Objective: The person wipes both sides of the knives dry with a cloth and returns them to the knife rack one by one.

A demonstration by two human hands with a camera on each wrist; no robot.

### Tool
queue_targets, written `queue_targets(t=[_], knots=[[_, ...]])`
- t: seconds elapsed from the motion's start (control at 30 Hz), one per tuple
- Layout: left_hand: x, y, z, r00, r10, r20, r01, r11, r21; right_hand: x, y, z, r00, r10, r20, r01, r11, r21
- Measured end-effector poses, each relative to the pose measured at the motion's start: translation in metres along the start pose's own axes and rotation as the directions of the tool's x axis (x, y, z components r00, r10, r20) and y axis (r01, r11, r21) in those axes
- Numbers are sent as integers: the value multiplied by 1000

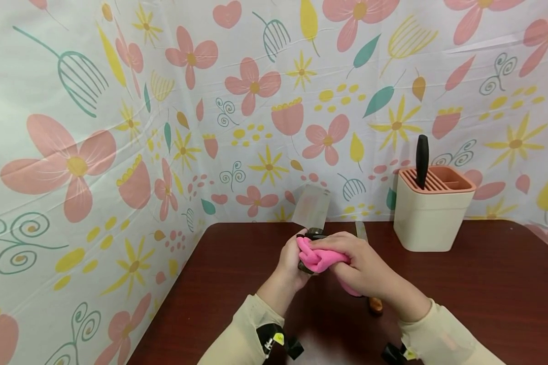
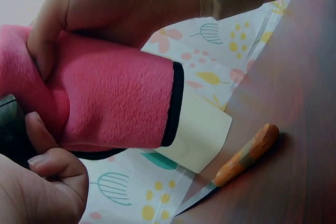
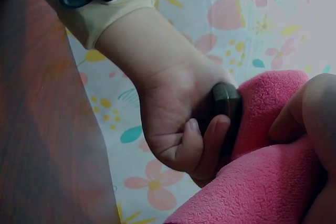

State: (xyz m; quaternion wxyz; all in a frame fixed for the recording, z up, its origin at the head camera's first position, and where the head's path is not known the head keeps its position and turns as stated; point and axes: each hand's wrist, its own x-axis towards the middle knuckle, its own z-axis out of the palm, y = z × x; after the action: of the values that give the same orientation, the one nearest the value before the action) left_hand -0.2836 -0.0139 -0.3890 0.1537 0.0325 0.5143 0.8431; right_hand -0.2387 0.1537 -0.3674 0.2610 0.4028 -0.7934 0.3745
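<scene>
In front of me my left hand (image 1: 288,266) grips a cleaver by its dark handle (image 3: 227,99), fingers curled round it. The broad metal blade (image 1: 311,207) points up and away, toward the wall. A pink cloth (image 1: 320,258) with black edging lies folded against the handle. My right hand (image 1: 364,267) holds this cloth, its fingers bent over the top and the thumb below. In the left wrist view, the cloth (image 2: 118,93) hangs from the right hand (image 2: 100,11) beside the dark handle. The cloth hides part of the handle.
A knife with an orange-brown handle (image 2: 247,153) lies on the dark wooden table (image 1: 498,299), partly behind my right hand. At the back right stands a cream knife block (image 1: 431,220) holding a black-handled knife (image 1: 422,157). Flower-patterned sheeting (image 1: 265,126) lines the back and left.
</scene>
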Motion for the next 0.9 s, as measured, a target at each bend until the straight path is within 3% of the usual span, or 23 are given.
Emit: queue_targets(t=[0.17,0.3,0.53,0.77,0.9], knots=[[-2,1,1,999,49,-8,-49,997,-65,-2,-7,-3,998,5,65,-7,1000,31],[-4,2,0,999,52,11,-51,996,-77,-1,-10,-3,997,-15,76,12,999,49],[-8,4,-2,999,27,41,-25,998,-49,2,-9,0,987,-148,58,142,985,102],[-3,7,-6,976,156,151,-158,987,-4,3,-11,-10,989,-127,80,117,986,116],[0,9,-8,975,152,159,-158,987,27,2,-13,-23,982,-159,98,142,978,155]])
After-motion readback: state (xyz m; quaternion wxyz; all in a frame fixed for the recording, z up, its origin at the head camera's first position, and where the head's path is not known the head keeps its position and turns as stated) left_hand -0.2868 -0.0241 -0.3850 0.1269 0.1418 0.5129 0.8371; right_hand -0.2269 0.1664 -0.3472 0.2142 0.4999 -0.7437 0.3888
